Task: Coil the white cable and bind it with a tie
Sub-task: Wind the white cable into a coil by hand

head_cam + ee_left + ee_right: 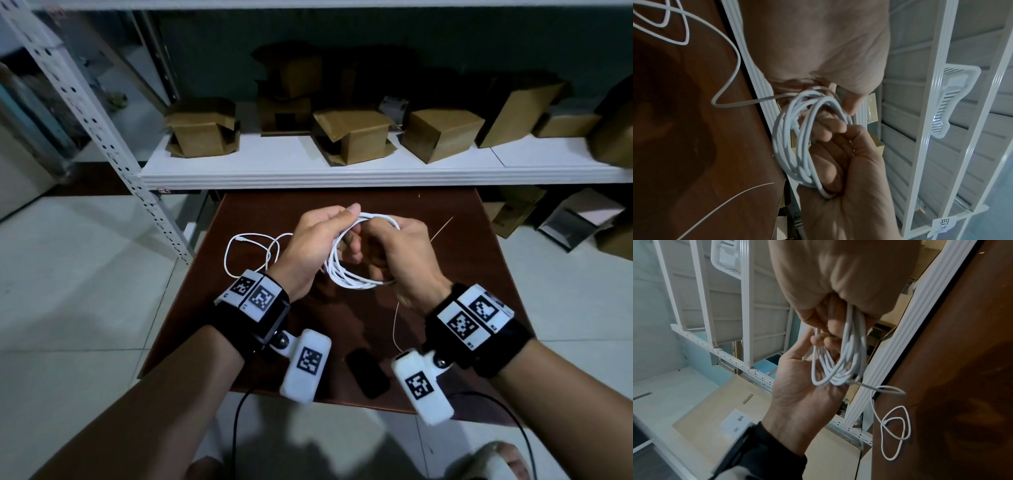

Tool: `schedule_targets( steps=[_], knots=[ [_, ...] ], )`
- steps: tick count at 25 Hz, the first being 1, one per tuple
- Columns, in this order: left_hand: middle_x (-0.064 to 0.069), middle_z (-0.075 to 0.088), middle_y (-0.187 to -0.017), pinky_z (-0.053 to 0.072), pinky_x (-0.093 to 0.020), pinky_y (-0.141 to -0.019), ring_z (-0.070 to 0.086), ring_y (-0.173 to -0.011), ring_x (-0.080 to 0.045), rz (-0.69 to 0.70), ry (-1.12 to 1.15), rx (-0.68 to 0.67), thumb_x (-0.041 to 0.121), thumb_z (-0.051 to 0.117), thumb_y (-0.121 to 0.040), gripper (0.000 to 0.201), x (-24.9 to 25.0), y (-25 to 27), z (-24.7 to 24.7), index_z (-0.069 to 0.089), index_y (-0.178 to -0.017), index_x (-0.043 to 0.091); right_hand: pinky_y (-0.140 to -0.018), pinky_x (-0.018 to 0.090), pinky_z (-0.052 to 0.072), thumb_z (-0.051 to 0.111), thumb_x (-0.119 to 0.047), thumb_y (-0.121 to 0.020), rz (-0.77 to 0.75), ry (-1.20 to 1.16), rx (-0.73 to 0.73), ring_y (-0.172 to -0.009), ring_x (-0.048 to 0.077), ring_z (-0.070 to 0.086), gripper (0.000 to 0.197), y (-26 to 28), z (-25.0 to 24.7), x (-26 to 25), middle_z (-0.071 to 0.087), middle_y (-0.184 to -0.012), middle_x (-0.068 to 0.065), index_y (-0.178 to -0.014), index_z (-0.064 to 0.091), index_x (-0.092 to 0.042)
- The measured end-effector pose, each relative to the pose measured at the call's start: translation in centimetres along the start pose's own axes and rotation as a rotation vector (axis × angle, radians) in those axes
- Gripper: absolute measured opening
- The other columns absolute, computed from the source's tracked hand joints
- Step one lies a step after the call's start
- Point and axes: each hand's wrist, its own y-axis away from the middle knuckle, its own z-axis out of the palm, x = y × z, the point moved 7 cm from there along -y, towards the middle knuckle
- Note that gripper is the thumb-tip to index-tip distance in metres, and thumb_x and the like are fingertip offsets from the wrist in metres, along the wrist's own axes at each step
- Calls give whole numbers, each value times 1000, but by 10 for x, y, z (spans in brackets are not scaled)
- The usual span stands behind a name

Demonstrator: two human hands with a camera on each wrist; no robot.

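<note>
Left hand: fingers curled, thumb raised, palm facing right hand.
Right hand: fingers curled inward, touching left hand's fingertips.

Head view looks down; wrist views closely share the coiled cable.

white cable: smooth matt plastic sheath. Table: dark reddish wood-look top, semi-glossy (faint reflections). Shelf upright: white painted perforated metal. Boxes: plain brown cardboard, matt. Floor: pale glossy tiles. Wrist straps: black cloth, with white plastic housings.
</note>
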Motion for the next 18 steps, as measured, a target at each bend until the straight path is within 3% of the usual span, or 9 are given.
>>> schedule_targets(
  steps=[4, 7, 10, 14, 18],
  knots=[
    [-13, 63, -65, 56, -30, -62, 66, -59, -24, -47, -35, -3, 38, 59, -105, 39, -4, 0, -2, 66, -96, 0, -43, 25, 22, 61, -9, -97, -38, 21, 34, -38, 9, 39, 24, -4, -3, 5, 52, -51, 6, -73, 63, -5],
    [-19, 69, -75, 57, -29, -60, 67, -62, -25, -68, -124, -69, 46, 75, -92, 53, -7, 0, -7, 71, -105, -5, -41, 25, 24, 66, -11, -96, -54, -7, 41, -37, 13, 39, 20, -6, -6, 4, 50, -52, 11, -77, 68, -5],
    [-18, 73, -83, 55, -31, -64, 68, -66, -23, -128, -255, -178, 38, 88, -81, 36, -13, 0, -11, 73, -93, 7, -41, 24, 26, 64, -6, -94, -72, -33, 118, -38, 15, 37, 18, -11, -16, 1, 45, -52, 7, -76, 69, -9],
    [-21, 79, -90, 60, -28, -69, 74, -69, -21, -282, -321, -199, 38, 73, -96, 30, -25, 5, -10, 72, -99, 9, -41, 22, 26, 62, -3, -93, -102, -86, 219, -40, 12, 25, 38, -15, -26, -2, 30, -50, -1, -59, 59, -21],
    [-19, 80, -99, 63, -35, -81, 79, -86, -26, -198, -216, -139, 30, 70, -99, 29, -17, 0, -11, 74, -105, 2, -40, 21, 29, 62, -3, -95, -107, -124, 267, -39, 9, 27, 34, -12, -25, -3, 30, -48, -4, -65, 55, -19]
  ],
)
